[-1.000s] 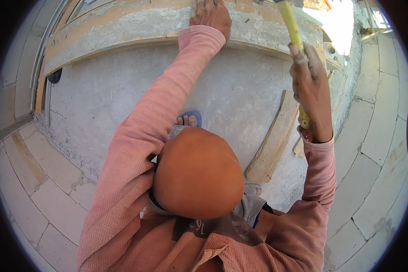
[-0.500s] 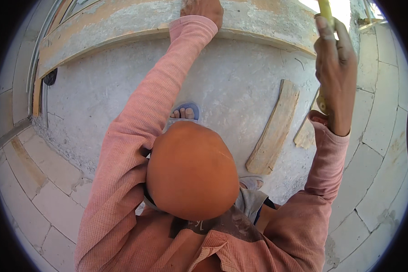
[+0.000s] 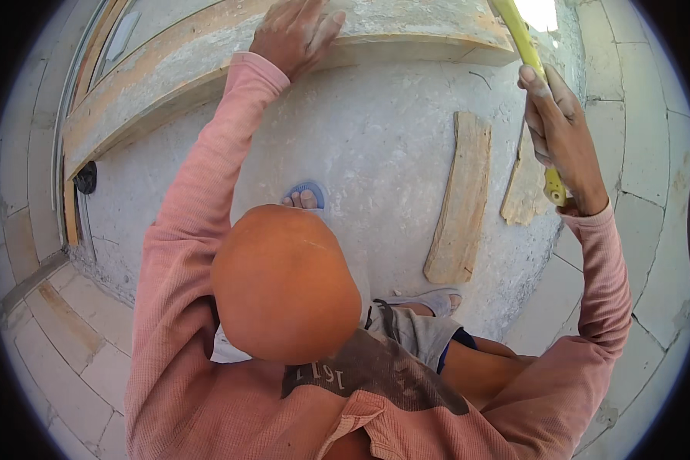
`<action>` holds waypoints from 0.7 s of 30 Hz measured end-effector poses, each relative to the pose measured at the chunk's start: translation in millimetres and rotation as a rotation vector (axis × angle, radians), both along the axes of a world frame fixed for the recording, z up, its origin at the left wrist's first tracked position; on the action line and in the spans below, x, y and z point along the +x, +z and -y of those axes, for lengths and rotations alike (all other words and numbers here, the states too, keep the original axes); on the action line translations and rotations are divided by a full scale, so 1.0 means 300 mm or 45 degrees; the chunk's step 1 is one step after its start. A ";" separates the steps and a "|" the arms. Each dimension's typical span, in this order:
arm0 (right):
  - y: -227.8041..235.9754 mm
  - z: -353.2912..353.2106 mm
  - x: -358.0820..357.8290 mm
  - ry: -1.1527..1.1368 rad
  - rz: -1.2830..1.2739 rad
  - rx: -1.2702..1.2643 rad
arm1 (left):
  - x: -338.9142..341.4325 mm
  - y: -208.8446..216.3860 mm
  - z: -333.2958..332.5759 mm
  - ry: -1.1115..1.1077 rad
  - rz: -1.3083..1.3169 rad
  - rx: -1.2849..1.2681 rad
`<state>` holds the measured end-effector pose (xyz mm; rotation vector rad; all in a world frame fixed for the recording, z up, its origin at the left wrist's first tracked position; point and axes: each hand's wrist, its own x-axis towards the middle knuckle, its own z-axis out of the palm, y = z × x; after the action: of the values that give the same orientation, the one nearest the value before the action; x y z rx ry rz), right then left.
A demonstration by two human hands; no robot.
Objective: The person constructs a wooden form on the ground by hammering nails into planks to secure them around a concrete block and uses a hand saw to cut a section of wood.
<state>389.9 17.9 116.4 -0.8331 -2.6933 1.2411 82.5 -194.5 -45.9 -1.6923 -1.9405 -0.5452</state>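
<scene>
My left hand (image 3: 297,37) rests at the near edge of a long, plaster-smeared wooden board (image 3: 406,21) at the top, its fingers stretched and dusty, with nothing visible in it. My right hand (image 3: 563,138), pale with dust, is raised at the upper right. Its fingers are closed around a yellow-green tool handle (image 3: 523,38) that has a hole near its lower end. The handle slants up to the left, toward the right end of the board. Its top runs out of view, so the kind of tool cannot be made out.
Two loose wooden planks (image 3: 460,199) (image 3: 523,180) lie on the grey concrete floor (image 3: 376,146) to the right. Block walls (image 3: 636,261) stand on both sides. A small black object (image 3: 86,178) sits by the board's left end. My sandalled feet (image 3: 305,195) are on the floor.
My left hand has shifted left along the board and its fingers have straightened. My right hand has lowered slightly, and the handle now leans further left. My right foot has moved outward.
</scene>
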 end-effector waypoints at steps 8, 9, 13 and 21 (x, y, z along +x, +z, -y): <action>-0.241 0.070 0.797 -0.826 0.302 -0.554 | -0.005 -0.054 -0.038 0.523 -0.003 -0.653; -0.288 0.094 0.867 -0.855 0.346 -0.588 | -0.002 -0.027 -0.031 0.555 -0.017 -0.685; -0.430 0.151 1.114 -0.915 0.452 -0.881 | -0.103 -0.022 0.061 0.618 -0.125 -0.680; -0.579 0.259 1.429 -1.049 0.573 -1.156 | 0.377 0.142 -0.188 -0.223 -0.158 -0.465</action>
<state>818.6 -59.7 -57.4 -2.2018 -1.4524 2.1116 195.5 -138.1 -3.4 -2.0812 -1.8976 -0.1440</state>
